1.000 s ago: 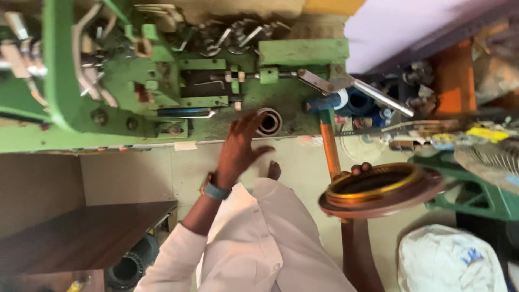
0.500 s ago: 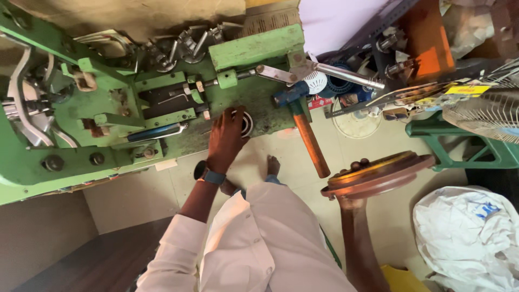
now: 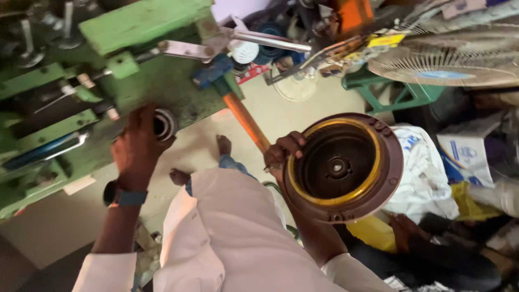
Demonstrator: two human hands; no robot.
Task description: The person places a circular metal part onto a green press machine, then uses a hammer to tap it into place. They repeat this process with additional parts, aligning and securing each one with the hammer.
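The left hand (image 3: 138, 148) lies spread, gripping nothing, over the round metal socket (image 3: 164, 124) near the green machine bench's (image 3: 162, 86) lower edge. The right hand (image 3: 284, 154) pinches the rim of a round brown winding disc (image 3: 346, 167) (copper-ringed), held off the bench; that one-sided grip could let it tip and drop.

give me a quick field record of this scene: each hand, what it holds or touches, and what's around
left hand: left hand rests on the green machine, fingers at a round metal bush
right hand: right hand grips the rim of a round brown housing with a yellow inner ring, open face toward the camera
wrist: dark watch on the left wrist
nearby: hammer with orange handle leaning by the machine; fan guard at upper right; white cloth behind the housing
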